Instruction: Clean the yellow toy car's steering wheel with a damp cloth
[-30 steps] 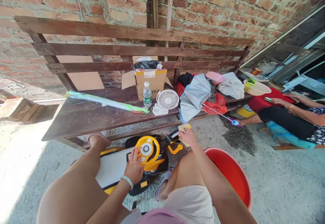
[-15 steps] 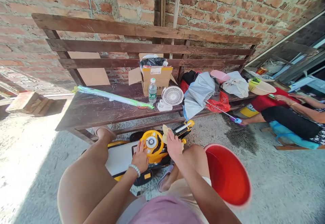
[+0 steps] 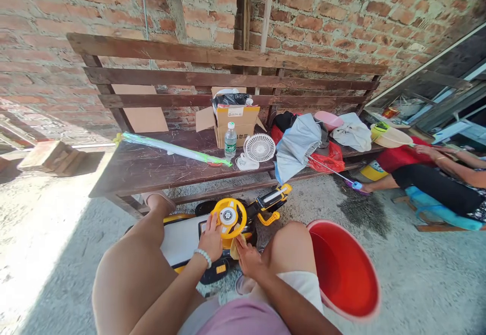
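A yellow and black ride-on toy car with a white seat stands between my legs. My left hand grips the near-left rim of its yellow steering wheel, fingers reaching over the edge; the thumb side is partly hidden. In my right hand is a pale yellow cloth, pressed against the car body just below the wheel. Part of the cloth is covered by the fingers. Beyond the wheel, the car's black and yellow front arm extends to the right.
A red tub stands right of my knee. On the wooden bench are a cardboard box, a water bottle, a white fan, a wrapped long item and a grey umbrella. Another person sits at the right.
My right hand has moved with the cloth from the wheel's far right side down to its near side. My left hand stays at the wheel. The view has shifted slightly.
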### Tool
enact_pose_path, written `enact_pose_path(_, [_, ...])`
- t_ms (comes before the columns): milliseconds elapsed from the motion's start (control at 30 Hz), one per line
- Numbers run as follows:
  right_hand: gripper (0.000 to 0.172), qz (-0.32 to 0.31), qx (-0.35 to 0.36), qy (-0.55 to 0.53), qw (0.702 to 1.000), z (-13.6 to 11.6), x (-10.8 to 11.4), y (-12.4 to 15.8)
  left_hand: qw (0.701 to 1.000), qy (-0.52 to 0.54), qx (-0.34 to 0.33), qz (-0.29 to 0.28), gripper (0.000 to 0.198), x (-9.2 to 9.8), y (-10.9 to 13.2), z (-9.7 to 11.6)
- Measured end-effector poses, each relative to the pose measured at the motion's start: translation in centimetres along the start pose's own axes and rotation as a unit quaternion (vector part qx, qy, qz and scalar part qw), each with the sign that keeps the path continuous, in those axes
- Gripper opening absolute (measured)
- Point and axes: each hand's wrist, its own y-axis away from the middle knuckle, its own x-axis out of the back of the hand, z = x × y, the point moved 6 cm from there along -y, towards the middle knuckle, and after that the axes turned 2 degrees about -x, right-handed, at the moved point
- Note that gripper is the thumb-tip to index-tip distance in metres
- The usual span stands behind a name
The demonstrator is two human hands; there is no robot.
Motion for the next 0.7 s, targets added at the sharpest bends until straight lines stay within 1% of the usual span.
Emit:
enact_pose_path(33, [0.079,0.002,0.0,-0.023,1.0,0.0,-0.5,0.4,1.0,-0.004,0.002,-0.002,0.068,0.0,0.0,0.0])
enact_pose_path(67, [0.077,0.011,-0.007,-0.055,0.998,0.2,-0.6,0.5,1.0,-0.008,0.003,-0.005,0.066,0.0,0.1,-0.1])
enact_pose_path(100, [0.073,0.03,-0.029,-0.093,0.995,0.8,-0.1,0.4,1.0,-0.01,0.003,-0.007,0.064,0.0,0.1,-0.1])
enact_pose_path(167, [0.062,0.089,-0.109,-0.174,0.975,2.9,2.0,-0.1,1.0,-0.011,0.003,-0.007,0.061,0.0,0.0,-0.1])
enact_pose_path(200, [0.058,0.125,-0.159,-0.21,0.957,4.2,3.3,-0.5,1.0,-0.008,0.003,-0.006,0.06,0.0,0.0,-0.1])
enact_pose_path(267, [0.057,0.187,-0.242,-0.259,0.916,6.3,5.7,-1.4,1.0,0.001,0.001,0.0,0.062,-0.1,0.0,-0.1])
enact_pose_path(300, [0.059,0.209,-0.268,-0.271,0.9,6.8,6.6,-1.9,1.0,0.004,-0.002,0.005,0.064,-0.1,0.0,-0.1])
enact_pose_path(333, [0.061,0.22,-0.284,-0.277,0.891,6.9,7.2,-2.5,1.0,0.005,-0.004,0.009,0.066,-0.1,0.0,-0.1])
enact_pose_path(367, [0.065,0.218,-0.291,-0.275,0.89,6.6,7.3,-3.1,1.0,0.003,-0.006,0.012,0.067,-0.1,0.0,-0.1])
enact_pose_path(400, [0.07,0.207,-0.286,-0.265,0.897,6.0,7.1,-3.7,1.0,0.001,-0.005,0.014,0.067,-0.1,0.1,-0.1])
enact_pose_path(433, [0.076,0.189,-0.271,-0.248,0.911,5.1,6.6,-4.2,1.0,-0.001,-0.004,0.014,0.067,-0.1,0.1,-0.2])
enact_pose_path(500, [0.085,0.147,-0.218,-0.197,0.945,3.2,5.0,-4.5,1.0,-0.001,0.001,0.008,0.066,-0.2,0.1,-0.2])
enact_pose_path(533, [0.087,0.13,-0.187,-0.163,0.96,2.4,4.1,-4.1,1.0,0.001,0.001,0.006,0.066,-0.2,0.1,-0.2])
enact_pose_path(633, [0.083,0.075,-0.116,-0.064,0.988,1.7,1.4,-1.8,1.0,0.004,-0.002,0.007,0.069,-0.2,-0.1,-0.1])
enact_pose_path(700, [0.076,-0.001,-0.065,-0.023,0.998,1.8,-0.3,0.0,1.0,0.004,0.0,0.006,0.073,-0.3,-0.3,0.0])
